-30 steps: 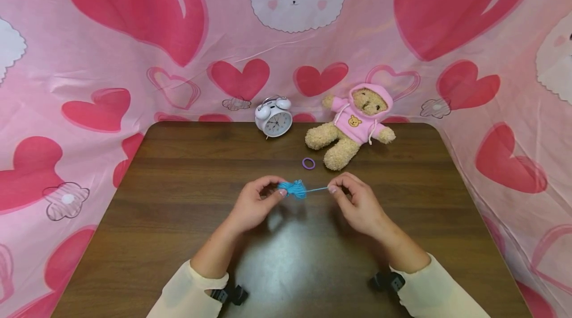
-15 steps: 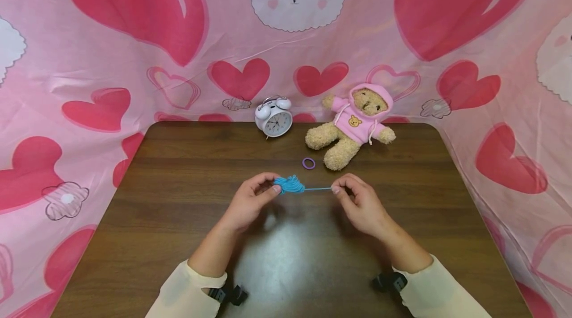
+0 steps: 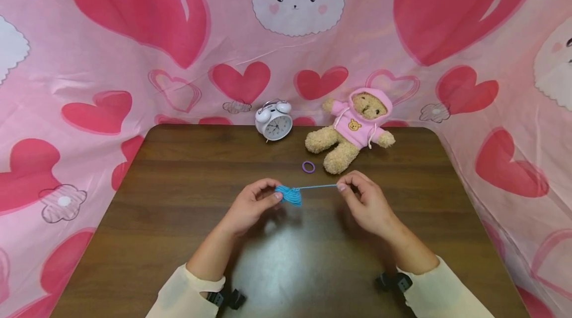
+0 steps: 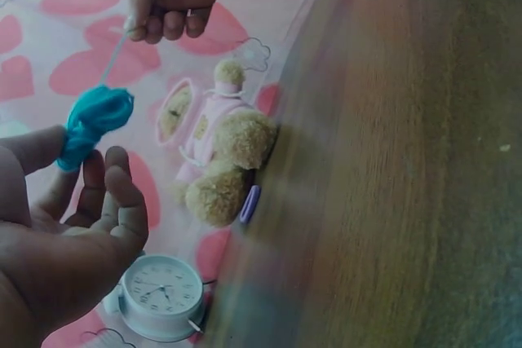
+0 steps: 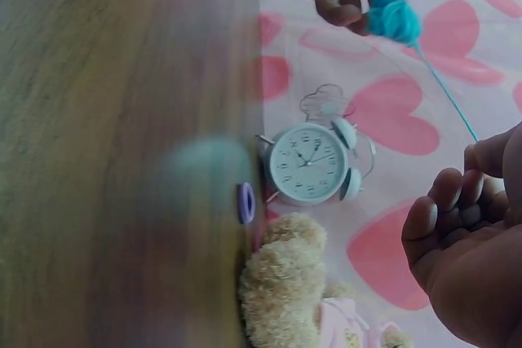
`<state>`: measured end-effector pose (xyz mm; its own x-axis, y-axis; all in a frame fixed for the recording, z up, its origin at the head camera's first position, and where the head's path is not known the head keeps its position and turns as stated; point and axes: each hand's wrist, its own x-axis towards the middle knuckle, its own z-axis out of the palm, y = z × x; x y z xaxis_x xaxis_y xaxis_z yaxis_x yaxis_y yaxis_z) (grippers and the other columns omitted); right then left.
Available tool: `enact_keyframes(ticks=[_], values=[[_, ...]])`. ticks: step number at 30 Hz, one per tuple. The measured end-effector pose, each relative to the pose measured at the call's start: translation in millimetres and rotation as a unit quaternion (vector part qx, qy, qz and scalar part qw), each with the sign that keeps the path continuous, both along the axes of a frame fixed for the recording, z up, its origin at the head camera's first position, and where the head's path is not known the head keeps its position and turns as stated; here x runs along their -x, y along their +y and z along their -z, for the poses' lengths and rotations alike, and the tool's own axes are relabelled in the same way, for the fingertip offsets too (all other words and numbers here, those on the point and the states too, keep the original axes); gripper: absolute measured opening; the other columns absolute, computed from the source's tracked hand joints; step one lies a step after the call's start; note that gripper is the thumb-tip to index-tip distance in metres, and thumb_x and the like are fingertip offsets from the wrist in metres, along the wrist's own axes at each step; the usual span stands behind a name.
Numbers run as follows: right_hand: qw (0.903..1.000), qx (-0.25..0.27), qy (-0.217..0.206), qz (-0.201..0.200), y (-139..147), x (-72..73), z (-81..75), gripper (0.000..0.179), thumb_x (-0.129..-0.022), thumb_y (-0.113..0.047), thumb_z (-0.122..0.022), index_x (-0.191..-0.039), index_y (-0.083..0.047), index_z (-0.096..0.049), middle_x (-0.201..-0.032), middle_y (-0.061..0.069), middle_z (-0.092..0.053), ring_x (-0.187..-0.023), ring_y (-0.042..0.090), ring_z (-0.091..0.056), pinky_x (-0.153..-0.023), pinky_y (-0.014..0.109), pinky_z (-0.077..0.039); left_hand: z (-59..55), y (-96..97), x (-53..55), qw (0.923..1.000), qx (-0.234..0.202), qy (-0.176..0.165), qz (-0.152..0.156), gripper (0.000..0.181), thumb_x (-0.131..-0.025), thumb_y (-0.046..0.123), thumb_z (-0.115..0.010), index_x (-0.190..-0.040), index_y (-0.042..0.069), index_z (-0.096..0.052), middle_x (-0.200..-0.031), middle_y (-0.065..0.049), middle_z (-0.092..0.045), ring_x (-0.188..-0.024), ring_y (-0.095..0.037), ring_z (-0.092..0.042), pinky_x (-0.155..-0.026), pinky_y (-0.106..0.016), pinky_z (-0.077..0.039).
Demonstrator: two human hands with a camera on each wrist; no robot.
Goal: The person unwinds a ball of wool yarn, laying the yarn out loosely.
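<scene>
A small bundle of blue yarn is pinched between the thumb and fingers of my left hand. From it a single strand runs straight across to my right hand, whose thumb and forefinger pinch its end. The left wrist view shows the bundle looped and gathered at the left fingertips. In the right wrist view the taut strand slants between the bundle and the right fingertips. Both hands are held above the brown table.
A purple ring lies just beyond the yarn. Behind it stand a white twin-bell alarm clock and a teddy bear in a pink hoodie, near the table's back edge. A pink heart-patterned cloth hangs around the table.
My right hand has moved a little to the right, and the strand between the hands has grown longer. The bundle has shifted slightly left and turned in the left fingers.
</scene>
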<state>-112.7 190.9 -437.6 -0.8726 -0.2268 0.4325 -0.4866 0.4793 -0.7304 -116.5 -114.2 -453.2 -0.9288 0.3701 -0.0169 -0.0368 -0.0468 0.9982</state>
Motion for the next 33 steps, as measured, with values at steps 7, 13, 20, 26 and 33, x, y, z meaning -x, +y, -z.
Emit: enact_keyframes(ticks=[7, 13, 20, 26, 33], values=[[0.9998, 0.012, 0.011, -0.010, 0, -4.0, -6.5, 0.009, -0.100, 0.000, -0.065, -0.095, -0.008, -0.067, -0.095, -0.004, -0.065, -0.088, 0.010, -0.058, -0.078, 0.023, -0.046, 5.1, 0.3, 1.7, 0.9971, -0.024, -0.032, -0.064, 0.023, -0.100, 0.003, -0.066, -0.120, -0.007, -0.060, -0.100, -0.007, -0.067, -0.093, -0.031, -0.064, -0.080, -0.034, -0.057], [0.9998, 0.013, 0.012, -0.011, 5, -6.5, -6.0, 0.012, -0.099, 0.001, -0.064, -0.095, -0.010, -0.067, -0.095, -0.004, -0.064, -0.090, 0.010, -0.058, -0.079, 0.025, -0.046, 6.6, -1.5, 3.1, 0.9936, -0.054, -0.056, -0.082, 0.022, -0.100, 0.004, -0.065, -0.119, -0.006, -0.058, -0.100, -0.009, -0.066, -0.093, -0.032, -0.063, -0.083, -0.037, -0.058], [0.9996, 0.017, 0.020, -0.010, 13, -6.6, -6.2, 0.017, -0.099, 0.003, -0.064, -0.094, -0.013, -0.066, -0.094, -0.004, -0.063, -0.089, 0.009, -0.058, -0.078, 0.020, -0.045, 8.5, -5.4, 3.4, 0.9903, -0.084, -0.071, -0.085, 0.023, -0.102, 0.005, -0.063, -0.120, -0.006, -0.056, -0.104, -0.008, -0.063, -0.099, -0.031, -0.062, -0.087, -0.037, -0.058], [0.9996, 0.024, 0.016, -0.001, 20, -8.0, -5.0, 0.017, -0.098, 0.005, -0.064, -0.095, -0.012, -0.066, -0.093, -0.003, -0.062, -0.087, 0.008, -0.056, -0.074, 0.017, -0.044, 9.6, -10.3, 4.8, 0.9864, -0.110, -0.081, -0.091, 0.021, -0.103, 0.006, -0.061, -0.120, -0.003, -0.053, -0.104, -0.009, -0.066, -0.100, -0.025, -0.069, -0.086, -0.035, -0.058], [0.9997, 0.018, 0.016, 0.007, 24, -10.1, -1.6, 0.018, -0.097, 0.006, -0.065, -0.095, -0.012, -0.066, -0.093, -0.003, -0.062, -0.087, 0.008, -0.056, -0.077, 0.017, -0.043, 8.7, -12.1, 3.9, 0.9806, -0.132, -0.093, -0.110, 0.016, -0.104, 0.005, -0.059, -0.114, 0.006, -0.047, -0.103, -0.007, -0.070, -0.101, -0.029, -0.072, -0.084, -0.033, -0.057]])
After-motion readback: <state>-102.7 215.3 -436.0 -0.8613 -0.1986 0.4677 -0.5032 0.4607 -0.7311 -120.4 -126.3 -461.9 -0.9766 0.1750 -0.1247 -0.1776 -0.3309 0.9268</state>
